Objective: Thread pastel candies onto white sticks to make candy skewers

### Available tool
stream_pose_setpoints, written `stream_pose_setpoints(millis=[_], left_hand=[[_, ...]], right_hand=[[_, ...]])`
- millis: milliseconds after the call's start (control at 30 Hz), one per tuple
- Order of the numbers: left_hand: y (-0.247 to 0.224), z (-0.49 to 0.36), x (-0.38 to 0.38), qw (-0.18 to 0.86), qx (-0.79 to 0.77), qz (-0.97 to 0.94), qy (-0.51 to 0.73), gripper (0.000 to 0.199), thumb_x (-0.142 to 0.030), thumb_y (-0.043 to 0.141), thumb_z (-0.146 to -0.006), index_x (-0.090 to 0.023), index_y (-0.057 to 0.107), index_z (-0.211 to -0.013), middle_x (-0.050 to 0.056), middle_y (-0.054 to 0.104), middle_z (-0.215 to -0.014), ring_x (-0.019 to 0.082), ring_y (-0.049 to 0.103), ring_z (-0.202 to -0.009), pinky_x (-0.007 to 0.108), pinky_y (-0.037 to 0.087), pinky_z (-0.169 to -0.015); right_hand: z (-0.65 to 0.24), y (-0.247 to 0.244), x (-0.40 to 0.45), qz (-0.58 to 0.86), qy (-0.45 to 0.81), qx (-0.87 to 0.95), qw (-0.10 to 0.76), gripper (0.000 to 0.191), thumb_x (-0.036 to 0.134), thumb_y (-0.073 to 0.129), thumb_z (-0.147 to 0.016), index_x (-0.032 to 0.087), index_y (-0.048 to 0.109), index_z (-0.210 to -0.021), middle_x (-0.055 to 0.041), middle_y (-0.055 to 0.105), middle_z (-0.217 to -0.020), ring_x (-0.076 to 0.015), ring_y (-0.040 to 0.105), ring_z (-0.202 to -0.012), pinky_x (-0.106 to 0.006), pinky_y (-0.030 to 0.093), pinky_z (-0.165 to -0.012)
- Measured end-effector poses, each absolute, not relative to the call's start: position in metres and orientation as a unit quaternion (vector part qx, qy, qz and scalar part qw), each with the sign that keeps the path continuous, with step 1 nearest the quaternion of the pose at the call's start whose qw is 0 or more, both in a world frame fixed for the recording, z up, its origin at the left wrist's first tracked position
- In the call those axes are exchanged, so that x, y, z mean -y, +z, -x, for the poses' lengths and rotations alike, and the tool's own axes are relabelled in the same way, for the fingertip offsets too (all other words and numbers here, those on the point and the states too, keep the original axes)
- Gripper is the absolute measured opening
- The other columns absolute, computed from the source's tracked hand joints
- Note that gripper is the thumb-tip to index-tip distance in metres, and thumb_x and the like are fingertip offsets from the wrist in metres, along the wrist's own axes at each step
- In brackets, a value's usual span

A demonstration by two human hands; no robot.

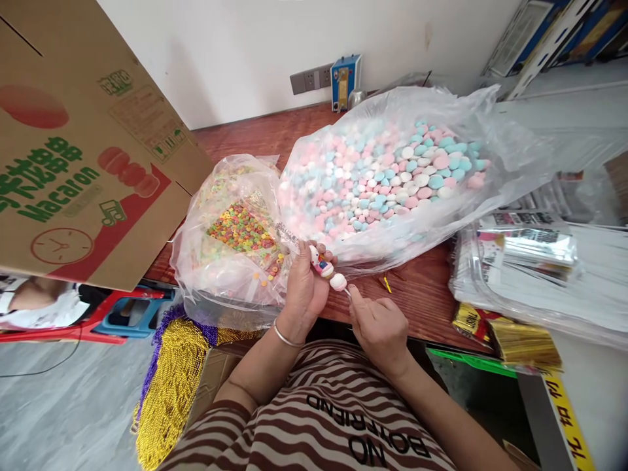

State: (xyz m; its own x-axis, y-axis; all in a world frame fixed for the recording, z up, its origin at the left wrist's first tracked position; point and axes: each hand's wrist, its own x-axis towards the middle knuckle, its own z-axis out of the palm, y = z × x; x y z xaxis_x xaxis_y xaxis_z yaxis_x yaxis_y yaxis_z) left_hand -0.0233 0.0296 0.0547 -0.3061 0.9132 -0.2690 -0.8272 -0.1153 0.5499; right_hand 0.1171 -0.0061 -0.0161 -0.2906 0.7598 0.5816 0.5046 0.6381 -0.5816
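Observation:
A candy skewer [338, 282], with white, pink and multicoloured pieces in a row, lies slanted between my hands. My left hand [305, 284], with a bangle at the wrist, is closed around its upper part, and the fingers hide some pieces. My right hand [380, 327] pinches the thin stick at the lower end, beside a round pinkish-white piece. Just behind my left hand sits a clear bag of small ring-shaped candies [240, 229] in red, orange, yellow and green. Farther back and to the right is a large clear bag of pink, blue and white candies [383, 183].
A cardboard box [88, 144] stands at the left. Clear packaging bags [530, 261] and gold twist ties [524, 343] lie at the right. Gold bead strands [171, 386] hang below the table edge. A blue device [345, 82] stands against the wall.

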Motion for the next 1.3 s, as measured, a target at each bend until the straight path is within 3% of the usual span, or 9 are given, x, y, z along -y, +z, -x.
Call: stream_pose_setpoints(millis=[167,300,400,533,633,767,1067,1167,1300], left_hand=[[0.046,0.011,-0.021,0.625,-0.312,-0.1,0.709,0.026,-0.044,0.066,-0.093,-0.019,0.063,-0.09,-0.003,0.053,-0.072,0.009,0.054,-0.061,0.026,0.055,-0.074],[0.047,0.022,-0.023,0.644,-0.288,-0.141,0.695,0.034,-0.05,0.071,-0.088,-0.019,0.067,-0.104,0.005,0.067,-0.096,0.017,0.068,-0.087,0.035,0.057,-0.087],[0.053,0.036,-0.029,0.616,-0.276,-0.149,0.722,0.035,-0.046,0.072,-0.088,-0.022,0.067,-0.114,0.004,0.068,-0.102,0.016,0.068,-0.091,0.033,0.056,-0.089],[0.059,0.043,-0.036,0.619,-0.287,-0.126,0.72,0.015,-0.033,0.072,-0.091,-0.021,0.067,-0.098,-0.008,0.042,-0.062,0.004,0.043,-0.048,0.017,0.047,-0.057],[0.058,0.037,-0.038,0.635,-0.299,-0.092,0.707,0.018,-0.034,0.072,-0.092,-0.018,0.063,-0.092,-0.01,0.033,-0.059,0.002,0.033,-0.044,0.014,0.038,-0.048],[0.049,0.021,-0.035,0.605,-0.361,-0.096,0.703,0.028,-0.041,0.075,-0.088,-0.017,0.061,-0.093,-0.009,0.037,-0.061,0.002,0.036,-0.045,0.015,0.041,-0.051],[0.038,0.018,-0.024,0.653,-0.323,-0.144,0.67,0.026,-0.044,0.07,-0.09,-0.02,0.067,-0.099,-0.002,0.055,-0.077,0.01,0.058,-0.069,0.026,0.055,-0.077],[0.04,0.027,-0.027,0.645,-0.298,-0.132,0.691,0.018,-0.033,0.072,-0.089,-0.019,0.067,-0.1,-0.001,0.059,-0.085,0.01,0.061,-0.077,0.026,0.055,-0.08],[0.04,0.033,-0.03,0.636,-0.28,-0.126,0.708,0.016,-0.024,0.075,-0.087,-0.018,0.067,-0.099,-0.004,0.055,-0.077,0.006,0.056,-0.066,0.023,0.053,-0.075]], right_hand=[[-0.109,-0.002,0.007,0.343,0.706,0.468,0.406,0.035,0.049,0.057,-0.097,0.019,0.07,-0.085,0.0083,0.043,-0.04,-0.0082,0.03,-0.035,-0.024,0.032,-0.043],[-0.114,0.001,0.004,0.23,0.872,0.255,0.35,0.03,0.045,0.071,-0.088,0.017,0.069,-0.077,0.0149,0.027,-0.035,-0.0021,0.011,-0.03,-0.018,0.025,-0.036],[-0.118,0.0,0.007,0.215,0.884,0.244,0.335,0.028,0.043,0.07,-0.09,0.017,0.071,-0.079,0.0147,0.027,-0.036,-0.0021,0.01,-0.03,-0.018,0.024,-0.035],[-0.116,-0.003,0.012,0.28,0.794,0.402,0.36,0.034,0.047,0.057,-0.098,0.018,0.072,-0.087,0.0114,0.032,-0.039,-0.0065,0.022,-0.033,-0.022,0.029,-0.039],[-0.115,-0.011,0.011,0.361,0.487,0.672,0.426,0.031,0.039,0.053,-0.101,0.017,0.075,-0.104,0.0021,0.055,-0.053,-0.0114,0.045,-0.046,-0.027,0.037,-0.051],[-0.114,-0.02,0.007,0.377,0.16,0.805,0.43,0.027,0.025,0.052,-0.102,0.014,0.075,-0.108,-0.0019,0.059,-0.056,-0.013,0.049,-0.051,-0.031,0.038,-0.059],[-0.11,0.002,0.01,0.293,0.829,0.293,0.375,0.033,0.05,0.063,-0.093,0.018,0.066,-0.085,0.0146,0.025,-0.043,-0.0049,0.015,-0.036,-0.021,0.031,-0.041],[-0.112,0.003,0.008,0.271,0.851,0.267,0.363,0.028,0.045,0.067,-0.09,0.018,0.066,-0.086,0.0148,0.026,-0.046,-0.0035,0.012,-0.037,-0.02,0.028,-0.041],[-0.115,-0.005,0.01,0.361,0.653,0.516,0.421,0.023,0.038,0.055,-0.099,0.019,0.064,-0.089,0.0073,0.046,-0.054,-0.0087,0.036,-0.044,-0.024,0.033,-0.048]])
